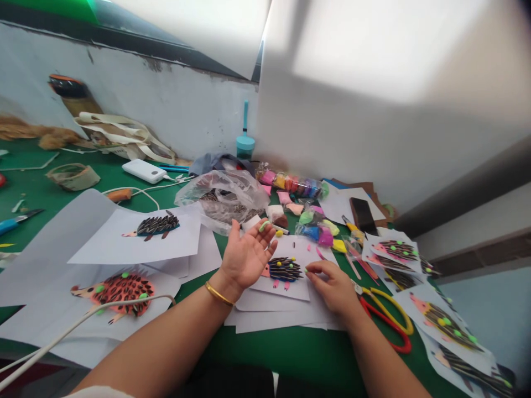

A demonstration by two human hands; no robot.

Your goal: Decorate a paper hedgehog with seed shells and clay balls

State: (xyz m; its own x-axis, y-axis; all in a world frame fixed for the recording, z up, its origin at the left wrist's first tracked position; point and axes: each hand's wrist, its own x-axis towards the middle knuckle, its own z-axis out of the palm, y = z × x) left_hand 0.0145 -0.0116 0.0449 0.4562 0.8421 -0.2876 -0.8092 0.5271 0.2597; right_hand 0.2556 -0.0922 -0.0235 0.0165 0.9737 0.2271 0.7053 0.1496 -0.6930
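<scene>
Green worktop [315,356] runs before me to a scuffed white wall [186,99], the spiny hedgehog picture [285,271] lying on paper sheets [286,320] between my hands. My left hand [244,257] spreads palm-up, green clay [264,226] on its fingers; my right hand [334,287] pinches a green dot [306,270].

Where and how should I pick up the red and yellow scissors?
Probably grip the scissors by their loops, coming from the right: those spread open on that side, while the metal end lies by the right hand, partly hidden.
</scene>
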